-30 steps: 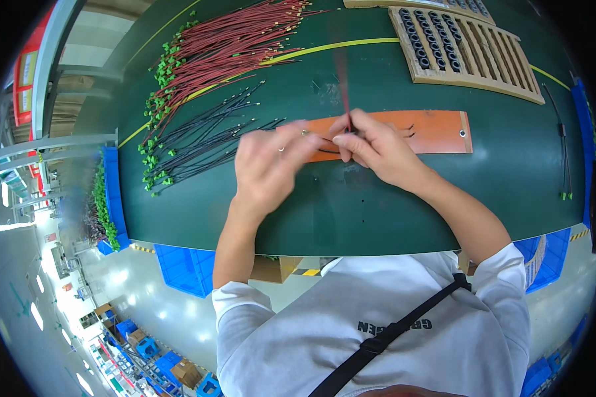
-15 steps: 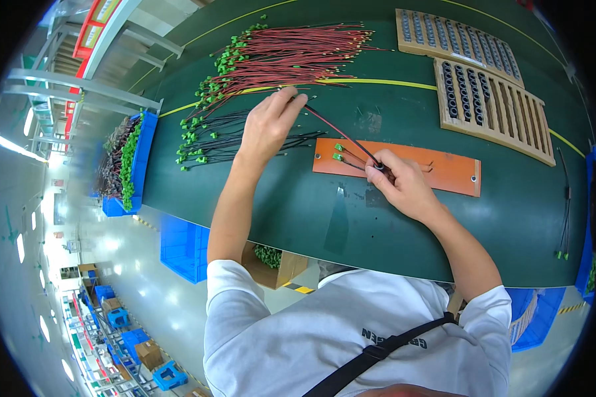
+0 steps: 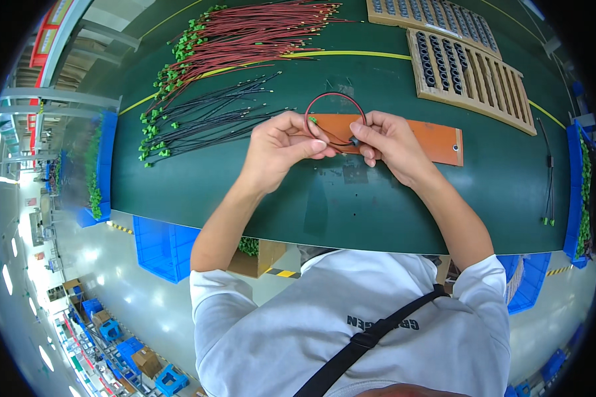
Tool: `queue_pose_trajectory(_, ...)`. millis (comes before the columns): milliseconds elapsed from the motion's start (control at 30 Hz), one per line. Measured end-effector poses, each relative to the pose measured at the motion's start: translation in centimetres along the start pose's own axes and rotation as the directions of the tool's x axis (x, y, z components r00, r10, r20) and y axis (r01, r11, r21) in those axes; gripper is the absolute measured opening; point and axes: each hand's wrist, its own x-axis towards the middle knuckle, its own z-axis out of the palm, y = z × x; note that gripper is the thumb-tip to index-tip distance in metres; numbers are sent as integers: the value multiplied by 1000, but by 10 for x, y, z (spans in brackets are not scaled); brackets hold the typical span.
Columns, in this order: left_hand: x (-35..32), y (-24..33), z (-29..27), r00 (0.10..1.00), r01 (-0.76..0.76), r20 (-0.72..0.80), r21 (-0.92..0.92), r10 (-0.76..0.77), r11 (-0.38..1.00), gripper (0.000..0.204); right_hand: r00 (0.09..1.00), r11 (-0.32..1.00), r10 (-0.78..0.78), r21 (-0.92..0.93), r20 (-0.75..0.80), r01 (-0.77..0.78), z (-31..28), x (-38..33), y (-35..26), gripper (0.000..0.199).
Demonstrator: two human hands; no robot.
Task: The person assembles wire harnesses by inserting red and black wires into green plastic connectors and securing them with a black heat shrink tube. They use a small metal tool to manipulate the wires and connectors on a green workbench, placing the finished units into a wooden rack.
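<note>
My left hand (image 3: pixel 286 147) and my right hand (image 3: pixel 389 142) face each other over the near edge of the orange board (image 3: pixel 437 140). Between them a red-and-black wire pair (image 3: pixel 335 94) curves up in a loop. The left fingers pinch the wires on one side of the loop. In my right fingertips is a small dark cylindrical core (image 3: pixel 354 141) with the wires at it; whether they pass through it again is hard to make out. A green connector (image 3: pixel 314 120) shows partly beside my left fingers.
Red wires (image 3: pixel 245 30) with green connectors lie at the far left, black wires (image 3: pixel 212 112) nearer. Slotted wooden trays (image 3: pixel 473 86) holding dark cores stand at the far right. A wire assembly (image 3: pixel 549 162) lies right. Blue bins (image 3: pixel 106 169) flank the green table (image 3: pixel 404 218).
My left hand has come down and in toward the right hand, bending the stretched wire pair into a loop. The view has shifted, so the table items sit higher and further left.
</note>
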Motion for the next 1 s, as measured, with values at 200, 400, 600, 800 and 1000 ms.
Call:
queue_pose_trajectory(200, 8, -20, 6, 998, -44, -54, -97, 39, 994, 16, 1000, 1000, 8, 23, -9, -8, 1, 0, 0, 26)
queue_pose_trajectory(400, 8, -25, 10, 995, -79, -64, -103, 73, 992, 15, 1000, 1000, 10, 25, -10, -10, 1, 1, -2, 26)
queue_pose_trajectory(600, 7, -32, 13, 985, -165, -72, -119, 157, 979, 13, 1000, 999, 15, 43, -24, -14, 1, 0, -3, 27)
queue_pose_trajectory(800, 6, -36, 15, 977, -204, -81, -115, 195, 972, 15, 1000, 999, 12, 35, -29, -11, 0, 0, -3, 27)
queue_pose_trajectory(1000, 2, -32, 13, 976, -218, 24, 89, 217, 972, 18, 1000, 996, -20, 86, -14, 21, -3, -5, -1, 28)
